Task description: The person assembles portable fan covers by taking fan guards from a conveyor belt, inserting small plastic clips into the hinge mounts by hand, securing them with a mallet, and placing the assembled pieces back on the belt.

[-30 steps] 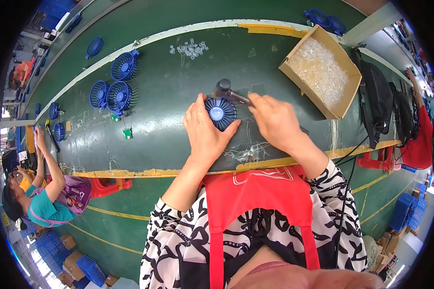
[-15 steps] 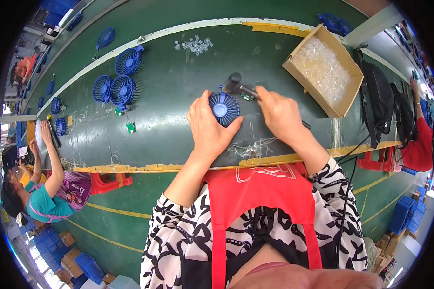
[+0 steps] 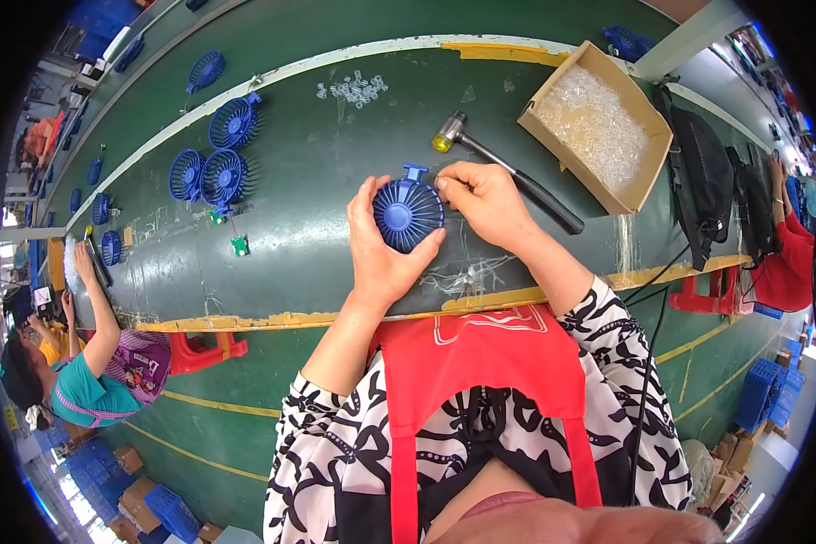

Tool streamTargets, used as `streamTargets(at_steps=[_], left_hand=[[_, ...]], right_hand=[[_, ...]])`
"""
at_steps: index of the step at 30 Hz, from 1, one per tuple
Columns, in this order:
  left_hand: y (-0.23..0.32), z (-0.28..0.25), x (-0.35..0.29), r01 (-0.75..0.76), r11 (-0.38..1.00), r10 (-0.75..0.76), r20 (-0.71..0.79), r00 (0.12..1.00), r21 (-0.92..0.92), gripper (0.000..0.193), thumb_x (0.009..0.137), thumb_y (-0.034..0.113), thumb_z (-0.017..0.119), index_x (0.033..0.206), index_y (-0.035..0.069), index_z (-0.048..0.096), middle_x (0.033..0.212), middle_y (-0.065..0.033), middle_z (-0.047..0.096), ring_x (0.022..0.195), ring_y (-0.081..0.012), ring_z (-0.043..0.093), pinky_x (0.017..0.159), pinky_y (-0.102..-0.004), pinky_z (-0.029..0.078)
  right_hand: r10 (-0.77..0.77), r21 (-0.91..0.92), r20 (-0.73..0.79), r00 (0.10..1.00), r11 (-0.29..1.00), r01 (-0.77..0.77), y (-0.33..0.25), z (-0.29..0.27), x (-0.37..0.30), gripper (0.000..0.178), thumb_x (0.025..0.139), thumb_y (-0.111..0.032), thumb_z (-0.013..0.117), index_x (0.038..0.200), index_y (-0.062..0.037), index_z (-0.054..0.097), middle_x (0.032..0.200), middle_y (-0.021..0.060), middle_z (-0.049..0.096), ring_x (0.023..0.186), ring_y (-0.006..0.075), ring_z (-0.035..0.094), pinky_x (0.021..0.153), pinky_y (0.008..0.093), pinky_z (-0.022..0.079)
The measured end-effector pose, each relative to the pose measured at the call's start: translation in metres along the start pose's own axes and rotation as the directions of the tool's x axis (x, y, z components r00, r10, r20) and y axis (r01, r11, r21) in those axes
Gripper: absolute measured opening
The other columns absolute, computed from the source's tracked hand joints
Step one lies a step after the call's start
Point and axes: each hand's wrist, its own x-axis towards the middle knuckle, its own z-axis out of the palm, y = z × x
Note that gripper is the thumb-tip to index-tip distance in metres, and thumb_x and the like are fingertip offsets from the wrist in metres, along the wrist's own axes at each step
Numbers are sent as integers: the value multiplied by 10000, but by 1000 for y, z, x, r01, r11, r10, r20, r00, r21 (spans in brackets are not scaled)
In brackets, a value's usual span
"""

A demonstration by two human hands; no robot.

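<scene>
My left hand point(image 3: 377, 252) is wrapped round a round blue fan housing point(image 3: 409, 216) with slatted ribs and a small bracket at its top. It is held just over the dark green work surface. Close to the housing's upper right edge, my right hand point(image 3: 488, 204) is closed in a pinch; what its fingertips hold, if anything, is hidden. A hammer point(image 3: 519, 178) with a yellow-tipped metal head and a black handle lies on the bench beyond my right hand.
On the right stands a cardboard box point(image 3: 536, 116) of small clear plastic pieces, with a black bag point(image 3: 704, 172) beside it. Several loose clear pieces point(image 3: 357, 89) lie farther back. More blue fan housings point(image 3: 223, 178) are at the left, where a co-worker point(image 3: 100, 385) sits.
My right hand has let go of the hammer, which lies on the bench now, and has come to the fan housing. My left hand has raised the housing slightly and shifted it left.
</scene>
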Motion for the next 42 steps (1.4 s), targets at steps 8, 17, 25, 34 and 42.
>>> streamTargets(at_steps=[8,17,25,34,42], left_hand=[[-3,-4,19,-118,992,125,207,970,-47,875,625,189,869,1356,17,420,1284,-179,534,1185,-362,510,1010,-438,419],[-62,-4,121,31,900,74,-222,972,434,171,792,163,738,900,39,689,999,-103,629,988,-292,564,863,-402,437],[-67,2,141,135,877,-17,-250,968,461,89,763,196,768,767,123,717,937,-26,621,982,-247,549,861,-391,402],[-33,-11,77,350,909,-378,-99,920,-226,126,843,104,722,932,14,724,863,-64,689,736,-132,620,727,-267,494],[-1,-28,28,607,414,-511,378,772,-679,196,859,65,707,1047,15,676,929,-83,709,826,-113,618,738,-235,450]], right_hand=[[68,193,18,998,979,-70,11,-11,-1,231,951,-163,620,1080,17,688,781,-10,633,678,40,534,593,216,449],[-188,-50,-59,980,981,185,10,-7,-6,172,928,-107,619,992,47,658,800,111,655,705,153,614,641,284,479],[-241,-74,-67,968,969,236,10,-7,-5,159,927,-94,621,976,54,653,780,90,635,709,142,586,657,280,467],[-201,-58,-82,976,979,197,13,-8,-7,165,921,-105,633,986,44,663,811,90,663,729,133,607,668,272,482],[73,260,98,992,961,-97,-9,-17,-7,223,940,-169,639,1011,35,693,803,-2,658,725,55,566,656,218,467]])
